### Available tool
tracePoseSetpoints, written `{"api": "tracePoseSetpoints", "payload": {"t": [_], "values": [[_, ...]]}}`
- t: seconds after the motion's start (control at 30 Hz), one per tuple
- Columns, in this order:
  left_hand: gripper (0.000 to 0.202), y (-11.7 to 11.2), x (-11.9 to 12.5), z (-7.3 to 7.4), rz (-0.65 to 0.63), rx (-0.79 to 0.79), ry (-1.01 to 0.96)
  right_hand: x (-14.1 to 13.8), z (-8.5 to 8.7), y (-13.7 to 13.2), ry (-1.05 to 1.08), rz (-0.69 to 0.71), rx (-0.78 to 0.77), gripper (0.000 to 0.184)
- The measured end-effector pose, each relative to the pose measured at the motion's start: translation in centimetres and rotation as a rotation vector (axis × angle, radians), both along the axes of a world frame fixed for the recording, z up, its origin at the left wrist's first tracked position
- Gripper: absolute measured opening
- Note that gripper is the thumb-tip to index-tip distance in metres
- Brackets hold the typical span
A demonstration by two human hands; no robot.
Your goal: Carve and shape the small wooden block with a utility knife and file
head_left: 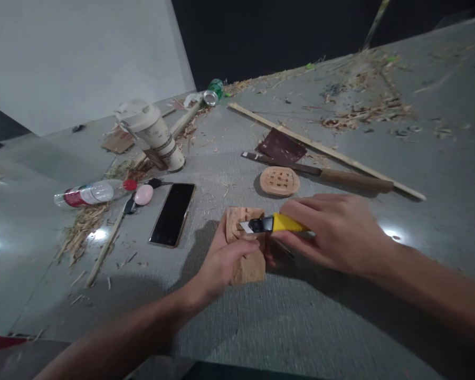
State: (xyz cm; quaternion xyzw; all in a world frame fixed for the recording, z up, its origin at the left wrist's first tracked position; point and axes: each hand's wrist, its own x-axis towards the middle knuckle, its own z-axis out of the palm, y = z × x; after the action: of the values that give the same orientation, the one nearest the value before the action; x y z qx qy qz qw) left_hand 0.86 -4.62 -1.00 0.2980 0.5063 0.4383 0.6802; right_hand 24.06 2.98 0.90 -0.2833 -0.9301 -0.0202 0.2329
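Note:
My left hand (225, 261) is closed around a carved wooden block (248, 269), its thumb lying across the front face. Cut grooves show in the block's upper part. In my right hand (336, 229) is a yellow utility knife (287, 224). Its blade points left and lies over the grooved upper part of the block; whether it touches the wood I cannot tell. Just beyond my hands lies an oval wooden piece (280, 181) with a pattern of small holes. A file (340, 178) with a wooden handle rests behind it.
A dark phone (173, 215), a pink oval object (143, 195), a plastic bottle (98, 193) and a paper cup (158, 134) are on the left. Dark red sandpaper (283, 145) and a long wooden strip (324, 149) lie beyond the file. A green can (214, 92) and wood shavings (368, 116) lie farther back.

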Motion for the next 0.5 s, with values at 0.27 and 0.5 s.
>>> {"api": "tracePoseSetpoints", "payload": {"t": [0.27, 0.5], "values": [[0.07, 0.0, 0.5, 1.0, -0.024, -0.028, -0.054, -0.2, -0.2, -0.1, -0.012, 0.006, -0.038, 0.039], [0.068, 0.0, 0.6, 1.5, -0.02, -0.024, -0.046, -0.2, -0.2, -0.1, -0.003, 0.005, -0.043, 0.039]]}}
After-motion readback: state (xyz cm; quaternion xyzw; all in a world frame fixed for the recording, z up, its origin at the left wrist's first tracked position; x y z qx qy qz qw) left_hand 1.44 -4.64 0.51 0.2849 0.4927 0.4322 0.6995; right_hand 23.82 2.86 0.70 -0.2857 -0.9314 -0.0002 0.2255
